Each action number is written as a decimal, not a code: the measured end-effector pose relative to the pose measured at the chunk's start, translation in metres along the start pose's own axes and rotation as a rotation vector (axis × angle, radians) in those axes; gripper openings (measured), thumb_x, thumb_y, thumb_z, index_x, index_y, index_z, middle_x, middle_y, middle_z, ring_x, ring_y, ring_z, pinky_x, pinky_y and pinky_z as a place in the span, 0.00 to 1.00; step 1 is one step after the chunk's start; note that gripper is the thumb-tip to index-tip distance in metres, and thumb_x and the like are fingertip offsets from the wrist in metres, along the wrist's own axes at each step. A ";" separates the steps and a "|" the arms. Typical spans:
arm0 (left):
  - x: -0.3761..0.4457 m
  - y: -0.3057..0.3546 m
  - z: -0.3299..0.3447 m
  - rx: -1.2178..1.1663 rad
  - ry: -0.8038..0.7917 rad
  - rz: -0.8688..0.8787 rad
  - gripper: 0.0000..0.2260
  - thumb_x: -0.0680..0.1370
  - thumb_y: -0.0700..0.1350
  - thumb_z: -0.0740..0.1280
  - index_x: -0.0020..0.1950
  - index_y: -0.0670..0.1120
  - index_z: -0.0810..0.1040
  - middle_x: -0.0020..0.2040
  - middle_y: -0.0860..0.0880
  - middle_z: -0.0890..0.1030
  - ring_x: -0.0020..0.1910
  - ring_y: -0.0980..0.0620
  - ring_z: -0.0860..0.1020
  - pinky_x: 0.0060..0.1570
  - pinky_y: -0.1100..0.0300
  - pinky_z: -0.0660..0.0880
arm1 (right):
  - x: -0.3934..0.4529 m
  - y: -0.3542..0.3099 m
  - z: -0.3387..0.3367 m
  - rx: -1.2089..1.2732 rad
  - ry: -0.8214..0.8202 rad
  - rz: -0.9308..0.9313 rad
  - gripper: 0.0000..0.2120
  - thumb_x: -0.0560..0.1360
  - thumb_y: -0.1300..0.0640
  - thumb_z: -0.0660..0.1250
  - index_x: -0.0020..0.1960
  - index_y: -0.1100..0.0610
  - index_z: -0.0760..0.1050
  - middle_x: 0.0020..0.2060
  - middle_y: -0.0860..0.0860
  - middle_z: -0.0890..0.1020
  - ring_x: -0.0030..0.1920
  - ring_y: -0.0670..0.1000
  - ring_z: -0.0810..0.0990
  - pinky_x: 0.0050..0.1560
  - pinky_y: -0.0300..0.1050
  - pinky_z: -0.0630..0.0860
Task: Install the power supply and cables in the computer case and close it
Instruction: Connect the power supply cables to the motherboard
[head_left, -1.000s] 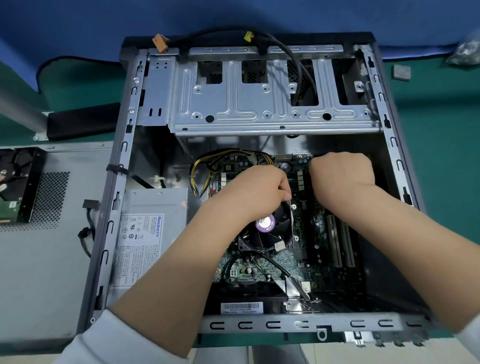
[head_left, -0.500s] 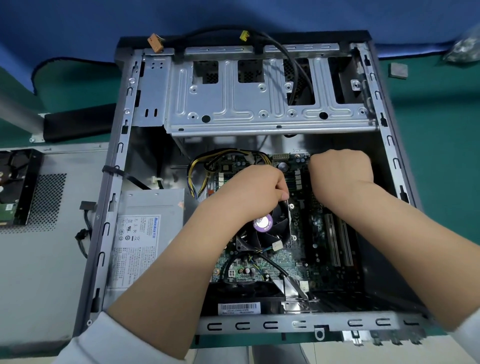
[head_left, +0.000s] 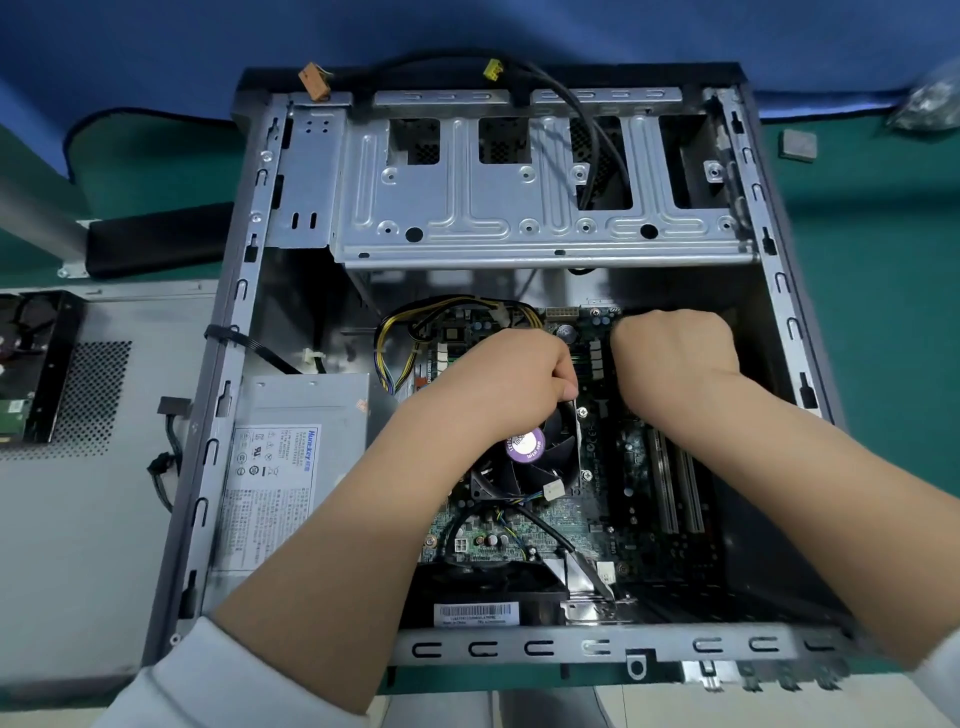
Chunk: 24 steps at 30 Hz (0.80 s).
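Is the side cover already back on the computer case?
No: the computer case lies open with its motherboard exposed, and the grey side panel lies flat on the table to its left.

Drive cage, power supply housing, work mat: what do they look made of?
Silver stamped drive cage: looks like bare sheet steel, dull zinc-like sheen, pressed ribs and punched holes. Grey box-shaped power supply housing: likely the same kind of sheet metal, matt grey, folded edges, paper label stuck on. Green work mat: seems rubber or vinyl, matt and uniform; cannot tell which.
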<state>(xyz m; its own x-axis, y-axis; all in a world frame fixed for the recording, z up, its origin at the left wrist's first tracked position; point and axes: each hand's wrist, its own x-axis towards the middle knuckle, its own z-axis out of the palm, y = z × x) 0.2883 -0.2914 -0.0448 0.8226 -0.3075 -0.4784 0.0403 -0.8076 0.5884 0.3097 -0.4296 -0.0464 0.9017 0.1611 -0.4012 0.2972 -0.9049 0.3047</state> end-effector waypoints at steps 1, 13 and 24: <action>0.000 0.000 0.000 0.002 0.001 -0.001 0.05 0.79 0.45 0.65 0.49 0.49 0.80 0.38 0.58 0.73 0.40 0.58 0.71 0.32 0.70 0.61 | 0.000 -0.001 0.001 -0.018 0.002 -0.015 0.11 0.73 0.65 0.62 0.52 0.56 0.77 0.50 0.51 0.81 0.50 0.56 0.81 0.38 0.43 0.67; 0.000 0.002 0.001 0.009 -0.005 0.006 0.05 0.79 0.44 0.64 0.49 0.47 0.80 0.35 0.58 0.70 0.38 0.56 0.70 0.35 0.62 0.63 | 0.004 -0.008 0.001 -0.254 -0.153 -0.230 0.15 0.75 0.66 0.59 0.58 0.56 0.76 0.57 0.51 0.79 0.57 0.56 0.78 0.39 0.45 0.70; 0.001 0.001 0.002 0.012 -0.014 0.010 0.05 0.79 0.43 0.64 0.49 0.49 0.79 0.34 0.58 0.70 0.34 0.59 0.68 0.32 0.65 0.62 | 0.013 0.008 -0.012 -0.272 -0.168 -0.350 0.11 0.75 0.65 0.60 0.54 0.55 0.75 0.53 0.50 0.79 0.53 0.55 0.78 0.40 0.46 0.71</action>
<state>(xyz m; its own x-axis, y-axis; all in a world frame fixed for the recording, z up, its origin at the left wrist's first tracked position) 0.2884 -0.2934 -0.0464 0.8147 -0.3229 -0.4817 0.0251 -0.8102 0.5856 0.3276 -0.4296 -0.0393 0.6763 0.3515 -0.6474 0.6655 -0.6682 0.3324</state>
